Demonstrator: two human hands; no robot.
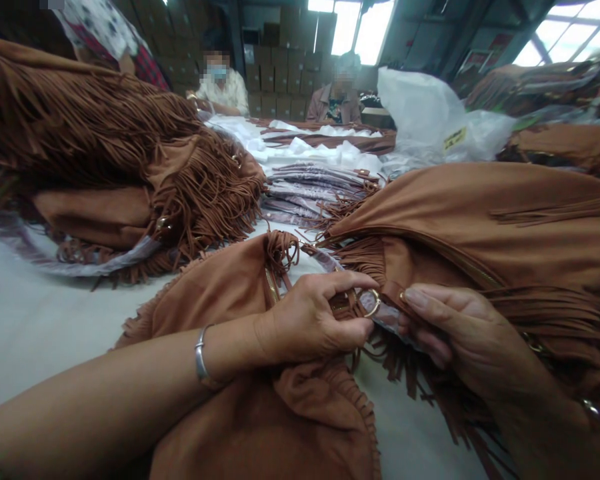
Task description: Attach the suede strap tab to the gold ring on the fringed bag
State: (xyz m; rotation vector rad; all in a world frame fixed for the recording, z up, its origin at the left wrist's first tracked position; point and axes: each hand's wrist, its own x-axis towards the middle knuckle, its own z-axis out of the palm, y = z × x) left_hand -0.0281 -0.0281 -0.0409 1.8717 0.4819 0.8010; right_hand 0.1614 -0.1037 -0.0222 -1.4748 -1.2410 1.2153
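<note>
Between the fingertips of both hands, gold ring (373, 303), left hand (307, 320) pinching it, right hand (460, 337) holding brown strap (393, 293), fringed brown bag (260, 400) underneath.

Left hand (313, 317): palm down, fingers curled, forefinger extended, bangle at wrist. Right hand (460, 333): just beside, fingers pinched, thumb on top.

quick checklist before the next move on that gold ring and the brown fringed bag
1. Left hand pinching the small gold metal ring: ok.
2. Right hand gripping the brown suede strap tab beside the ring: ok.
3. Ring fully threaded through the tab: cannot tell, fingers cover it.
4. Brown fringed suede bag resting on the white table: ok.
5. Fringe strands clear of the ring: not ok, they hang right beneath it.
</note>
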